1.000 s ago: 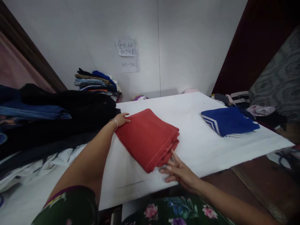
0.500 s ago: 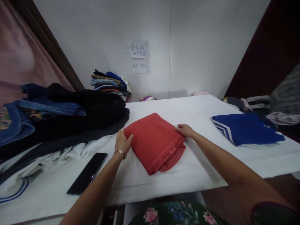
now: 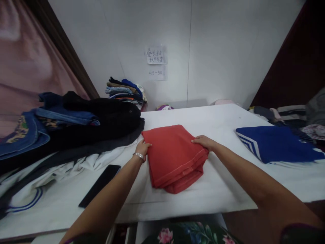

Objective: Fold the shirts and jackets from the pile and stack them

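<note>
A folded red garment (image 3: 175, 152) lies in front of me on the white-covered table (image 3: 203, 200), its stitched hem and loose layered edges toward me. My left hand (image 3: 143, 149), with a silver bracelet at the wrist, pinches its left edge, thumb on top and fingers mostly hidden beneath. On the opposite side my right hand (image 3: 204, 142) is closed on the right edge, thumb and forefinger over the cloth. What kind of garment it is cannot be made out from the fold.
Left of my arm are a black phone (image 3: 100, 184), a white garment with blue stripes (image 3: 27, 200), and heaped black clothes (image 3: 106, 115) and denim (image 3: 66, 115). A folded stack (image 3: 124, 91) stands behind. A folded blue garment (image 3: 279, 142) lies right. Paper notes (image 3: 156, 62) hang on the wall.
The red garment has turned slightly clockwise between my hands, its near corner swinging left. Both hands keep hold of its sides. The whole view has shifted a little.
</note>
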`<state>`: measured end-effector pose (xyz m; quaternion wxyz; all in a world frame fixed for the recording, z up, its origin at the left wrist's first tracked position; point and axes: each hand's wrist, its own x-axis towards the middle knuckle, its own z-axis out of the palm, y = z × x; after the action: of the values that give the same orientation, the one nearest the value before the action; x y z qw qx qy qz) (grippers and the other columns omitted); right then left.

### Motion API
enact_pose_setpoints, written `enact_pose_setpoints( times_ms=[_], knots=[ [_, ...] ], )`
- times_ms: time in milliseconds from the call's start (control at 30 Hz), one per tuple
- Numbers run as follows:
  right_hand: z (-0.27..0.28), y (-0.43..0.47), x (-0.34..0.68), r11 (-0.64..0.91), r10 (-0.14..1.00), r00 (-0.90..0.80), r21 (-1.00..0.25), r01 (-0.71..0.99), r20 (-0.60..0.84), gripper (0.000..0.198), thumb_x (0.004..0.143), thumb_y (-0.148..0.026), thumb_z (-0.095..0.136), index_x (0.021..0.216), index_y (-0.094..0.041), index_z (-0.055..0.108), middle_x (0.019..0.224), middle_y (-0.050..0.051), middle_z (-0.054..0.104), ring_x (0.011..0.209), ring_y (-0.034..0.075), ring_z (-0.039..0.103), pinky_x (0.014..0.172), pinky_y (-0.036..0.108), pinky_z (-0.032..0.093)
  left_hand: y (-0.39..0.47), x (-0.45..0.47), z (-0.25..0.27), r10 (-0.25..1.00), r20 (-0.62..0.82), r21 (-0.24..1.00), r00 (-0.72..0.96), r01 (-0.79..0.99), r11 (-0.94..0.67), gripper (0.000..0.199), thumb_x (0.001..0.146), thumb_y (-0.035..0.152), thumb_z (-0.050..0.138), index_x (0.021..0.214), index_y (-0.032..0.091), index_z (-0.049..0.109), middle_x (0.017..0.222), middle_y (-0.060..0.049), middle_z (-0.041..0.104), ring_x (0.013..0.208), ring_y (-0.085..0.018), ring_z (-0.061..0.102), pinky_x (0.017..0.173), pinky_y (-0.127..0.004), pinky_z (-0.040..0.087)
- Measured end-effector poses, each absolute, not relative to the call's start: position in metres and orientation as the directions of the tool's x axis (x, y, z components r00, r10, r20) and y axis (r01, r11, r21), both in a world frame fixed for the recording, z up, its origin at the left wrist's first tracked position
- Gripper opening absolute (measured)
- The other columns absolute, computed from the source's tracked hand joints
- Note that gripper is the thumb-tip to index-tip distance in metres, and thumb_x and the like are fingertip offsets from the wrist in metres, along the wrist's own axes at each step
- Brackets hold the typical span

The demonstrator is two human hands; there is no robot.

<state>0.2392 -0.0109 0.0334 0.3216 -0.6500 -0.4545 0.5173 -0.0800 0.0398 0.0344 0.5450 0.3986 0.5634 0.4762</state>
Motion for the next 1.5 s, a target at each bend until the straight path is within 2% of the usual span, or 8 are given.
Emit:
enact_pose_setpoints(
  times_ms=[167,267,367,500,600,700,1067,1500],
  knots=[
    [0.020,-0.092,0.202,-0.180,0.954,0.153,-0.899,-0.399,-0.259,0.028,0.072,-0.039,0.074,0.089,-0.018,0.066,0.087,0.009,0.074,0.080,0.023,0.069,0.073,0.035,0.056,0.105,-0.039,0.067,0.990,-0.077,0.984,0.121,0.168,0.056,0.078,0.063,0.007,0.066,0.137,0.016,0.044,0.088,-0.005,0.072,0.071,-0.018,0.068,0.068,-0.030,0.056],
    [0.003,-0.138,0.163,-0.238,0.967,-0.040,-0.831,-0.503,-0.252,0.038,0.073,-0.041,0.073,0.103,-0.020,0.064,0.098,0.008,0.072,0.083,0.021,0.069,0.074,0.036,0.056,0.142,-0.006,0.082,0.956,-0.003,0.914,0.292,0.389,-0.115,0.071,0.068,0.008,0.065,0.136,0.016,0.045,0.104,-0.009,0.070,0.084,-0.018,0.067,0.076,-0.030,0.054],
    [-0.010,-0.160,0.155,-0.414,0.900,-0.279,-0.857,-0.306,-0.336,0.043,0.069,-0.040,0.075,0.105,-0.018,0.065,0.091,0.007,0.071,0.076,0.019,0.068,0.064,0.031,0.054,0.152,0.019,0.083,0.943,0.043,0.813,0.329,0.537,-0.224,0.058,0.070,0.014,0.068,0.127,0.014,0.055,0.118,-0.012,0.065,0.104,-0.022,0.062,0.091,-0.032,0.048],
    [-0.013,-0.155,0.215,-0.081,0.991,0.114,-0.987,0.138,-0.065,0.028,0.078,-0.043,0.061,0.093,-0.020,0.067,0.077,0.003,0.067,0.069,0.016,0.062,0.064,0.031,0.052,0.098,0.021,0.069,0.869,0.080,0.636,0.488,0.647,-0.422,0.045,0.081,0.032,0.061,0.123,0.016,0.059,0.124,-0.011,0.062,0.115,-0.025,0.056,0.102,-0.036,0.039],
    [-0.012,-0.134,0.274,0.046,0.908,0.319,-0.822,0.567,0.271,0.031,0.080,-0.037,0.056,0.104,-0.021,0.065,0.101,0.008,0.065,0.090,0.021,0.061,0.075,0.035,0.051,0.022,0.005,0.054,0.737,0.135,0.478,0.662,0.608,-0.633,0.054,0.083,0.045,0.056,0.129,0.017,0.054,0.135,-0.011,0.054,0.126,-0.027,0.048,0.106,-0.041,0.034],
    [-0.012,-0.107,0.304,0.019,0.908,0.265,-0.661,0.750,0.326,0.047,0.081,-0.038,0.054,0.124,-0.020,0.056,0.125,0.011,0.056,0.107,0.024,0.056,0.079,0.035,0.050,-0.044,-0.009,0.038,0.665,0.114,0.347,0.738,0.597,-0.723,0.063,0.080,0.052,0.057,0.134,0.021,0.049,0.143,-0.012,0.045,0.131,-0.030,0.041,0.107,-0.048,0.033],
    [-0.005,-0.056,0.312,-0.027,0.989,0.066,-0.278,0.960,0.131,0.041,0.078,-0.019,0.049,0.117,-0.028,0.060,0.110,0.002,0.067,0.100,0.022,0.058,0.077,0.028,0.043,-0.087,-0.016,-0.004,0.716,0.052,-0.029,0.696,0.718,-0.695,0.054,0.088,0.027,0.046,0.141,0.016,0.042,0.150,-0.012,0.033,0.138,-0.024,0.031,0.109,-0.042,0.030],
    [-0.008,-0.064,0.321,-0.082,0.987,0.103,-0.160,0.984,0.124,0.034,0.083,-0.025,0.044,0.111,-0.027,0.062,0.101,0.004,0.071,0.090,0.023,0.063,0.070,0.030,0.042,-0.103,-0.033,-0.017,0.640,0.112,0.045,0.760,0.639,-0.768,0.052,0.088,0.033,0.047,0.136,0.013,0.048,0.148,-0.014,0.038,0.138,-0.028,0.031,0.113,-0.046,0.023]
  ],
)
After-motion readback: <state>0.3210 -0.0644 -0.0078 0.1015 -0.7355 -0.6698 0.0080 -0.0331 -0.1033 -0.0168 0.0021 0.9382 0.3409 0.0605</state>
